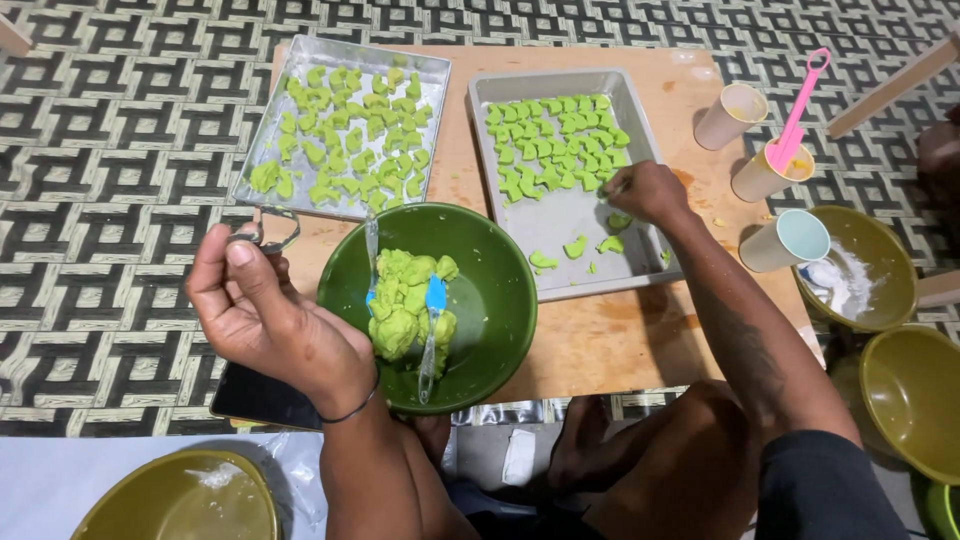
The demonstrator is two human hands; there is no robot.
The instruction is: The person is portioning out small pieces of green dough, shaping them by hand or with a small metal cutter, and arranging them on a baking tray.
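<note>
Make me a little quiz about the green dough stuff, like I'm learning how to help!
1. True or false: the right hand is over the deep grey tray.
2. Which holds more green dough pieces: A the flat metal tray, B the deep grey tray?
3. What is stuck in the dough lump in the green bowl?

Key:
1. True; its fingers touch pieces there.
2. A; it is nearly covered, while B has rows at the far end and a few loose pieces.
3. A clear tool with a blue part. The left hand is raised beside the bowl, holding a small metal loop.
</note>
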